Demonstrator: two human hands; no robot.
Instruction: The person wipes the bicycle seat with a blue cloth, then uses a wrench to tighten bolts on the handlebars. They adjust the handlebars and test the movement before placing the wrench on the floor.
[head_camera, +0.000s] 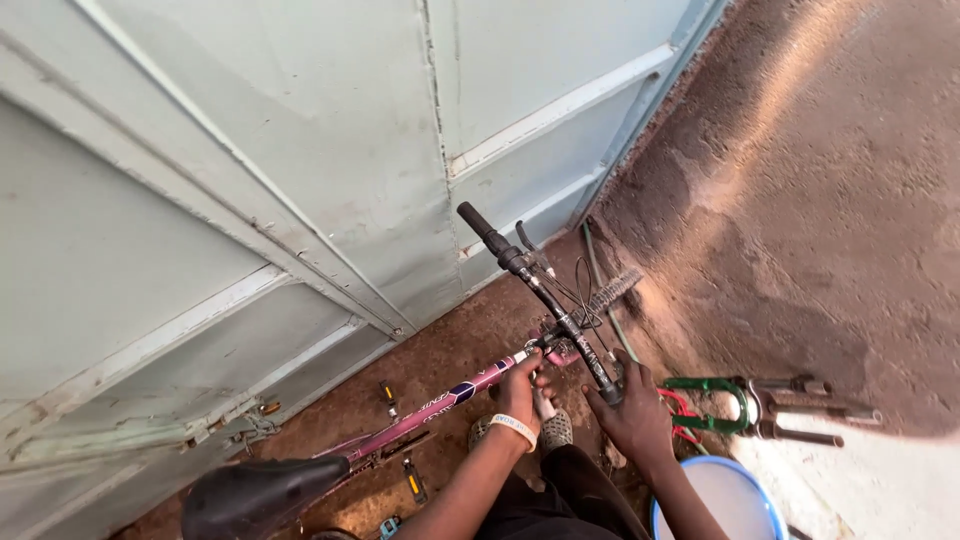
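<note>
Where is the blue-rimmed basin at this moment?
In the head view, the blue-rimmed basin sits at the bottom edge, right of centre, just beyond the person's right hand on the handlebar and below the green frame piece.

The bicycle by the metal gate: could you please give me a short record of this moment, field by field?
setting: bicycle standing beside a pale metal gate on dirt ground
left hand: gripping the purple top tube near the stem
right hand: closed on the near end of the handlebar
saddle: black, at lower left
nearby: blue-rimmed basin; green frame part on the ground
</note>
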